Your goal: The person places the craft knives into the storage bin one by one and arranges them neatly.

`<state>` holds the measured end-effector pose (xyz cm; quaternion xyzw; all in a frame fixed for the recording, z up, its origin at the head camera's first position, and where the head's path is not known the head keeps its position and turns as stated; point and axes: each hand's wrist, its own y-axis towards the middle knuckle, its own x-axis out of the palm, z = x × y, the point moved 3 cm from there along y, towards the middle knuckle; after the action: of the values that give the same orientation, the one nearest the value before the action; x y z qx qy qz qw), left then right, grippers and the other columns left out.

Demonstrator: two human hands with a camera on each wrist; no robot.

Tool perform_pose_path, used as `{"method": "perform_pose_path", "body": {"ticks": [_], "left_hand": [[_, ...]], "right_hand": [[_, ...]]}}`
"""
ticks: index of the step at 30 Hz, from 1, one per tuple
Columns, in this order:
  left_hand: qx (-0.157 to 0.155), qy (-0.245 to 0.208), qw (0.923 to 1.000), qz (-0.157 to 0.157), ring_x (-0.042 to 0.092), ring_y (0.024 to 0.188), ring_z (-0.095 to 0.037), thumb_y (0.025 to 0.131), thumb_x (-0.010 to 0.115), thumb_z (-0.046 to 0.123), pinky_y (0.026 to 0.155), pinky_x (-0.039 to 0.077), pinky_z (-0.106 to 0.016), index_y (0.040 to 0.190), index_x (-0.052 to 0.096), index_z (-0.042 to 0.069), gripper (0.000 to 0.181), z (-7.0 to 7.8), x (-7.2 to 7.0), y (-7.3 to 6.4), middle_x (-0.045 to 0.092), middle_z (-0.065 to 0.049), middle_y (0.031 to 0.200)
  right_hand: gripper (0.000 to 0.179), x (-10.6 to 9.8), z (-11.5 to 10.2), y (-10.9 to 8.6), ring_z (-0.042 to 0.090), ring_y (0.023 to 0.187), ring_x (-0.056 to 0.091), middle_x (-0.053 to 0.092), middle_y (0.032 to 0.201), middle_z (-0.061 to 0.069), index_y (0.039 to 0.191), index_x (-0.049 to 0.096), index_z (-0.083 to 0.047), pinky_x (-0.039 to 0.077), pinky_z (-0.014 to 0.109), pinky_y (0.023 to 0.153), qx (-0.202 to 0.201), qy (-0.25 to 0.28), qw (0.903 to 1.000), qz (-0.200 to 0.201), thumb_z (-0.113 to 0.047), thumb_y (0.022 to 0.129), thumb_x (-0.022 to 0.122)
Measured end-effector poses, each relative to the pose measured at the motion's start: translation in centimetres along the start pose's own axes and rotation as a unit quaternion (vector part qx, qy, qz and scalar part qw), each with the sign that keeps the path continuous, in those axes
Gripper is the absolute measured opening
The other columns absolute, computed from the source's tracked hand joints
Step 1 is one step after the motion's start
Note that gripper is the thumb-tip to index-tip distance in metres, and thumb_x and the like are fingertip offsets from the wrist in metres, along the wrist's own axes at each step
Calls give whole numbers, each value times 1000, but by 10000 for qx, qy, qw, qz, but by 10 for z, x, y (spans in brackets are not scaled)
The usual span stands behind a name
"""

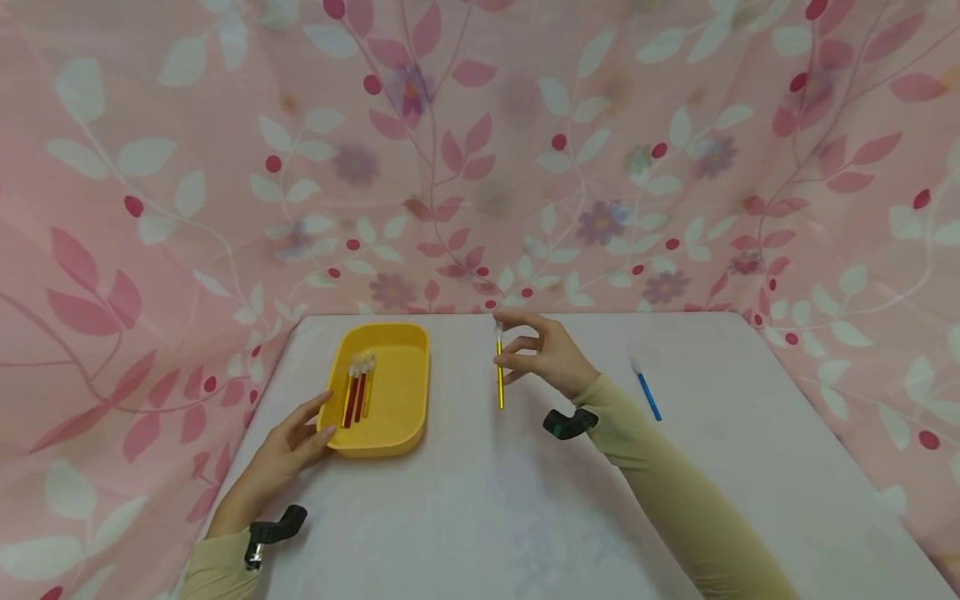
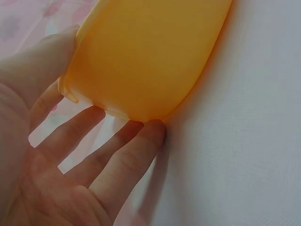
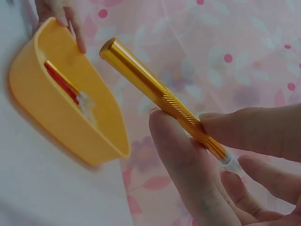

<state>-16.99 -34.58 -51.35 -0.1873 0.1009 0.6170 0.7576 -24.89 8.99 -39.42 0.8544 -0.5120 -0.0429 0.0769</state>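
My right hand (image 1: 551, 354) pinches a gold craft knife (image 3: 136, 70) between thumb and fingers, above the table. The knife has a knurled grip and a clear cap; in the head view its plain end points down. To the left, my left hand (image 1: 281, 450) holds the left side of a yellow tray (image 1: 408, 433), its fingertips against the outer wall in the left wrist view. Inside the tray lie several craft knives (image 1: 358, 396), red and gold, capped ends toward the far side. A blue craft knife (image 1: 648, 396) lies on the table, right of my right hand.
The table (image 1: 465, 517) has a white cover. Pink floral cloth (image 1: 480, 167) hangs behind it and along both sides. A dark wrist device (image 1: 570, 423) is on the right wrist, and another dark device (image 1: 273, 527) is on the left.
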Motion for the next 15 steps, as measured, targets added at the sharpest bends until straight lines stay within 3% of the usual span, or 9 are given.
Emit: {"method": "perform_pose_path", "body": {"ticks": [7, 15], "left_hand": [[-2, -29, 10000, 18, 46, 149, -49, 110, 69, 37, 103, 60, -35, 175, 29, 28, 77, 0, 1, -1, 24, -17, 179], [27, -87, 10000, 16, 44, 151, -50, 110, 69, 36, 102, 60, -35, 175, 30, 28, 76, 1, 1, -2, 23, -17, 179]], "right_hand": [[68, 19, 2, 14, 26, 92, 75, 51, 145, 19, 155, 56, 3, 67, 58, 76, -46, 124, 9999, -29, 19, 92, 77], [67, 40, 10, 29, 27, 92, 75, 49, 144, 24, 155, 55, 3, 67, 54, 77, 65, 277, 9996, -37, 18, 93, 76]]}}
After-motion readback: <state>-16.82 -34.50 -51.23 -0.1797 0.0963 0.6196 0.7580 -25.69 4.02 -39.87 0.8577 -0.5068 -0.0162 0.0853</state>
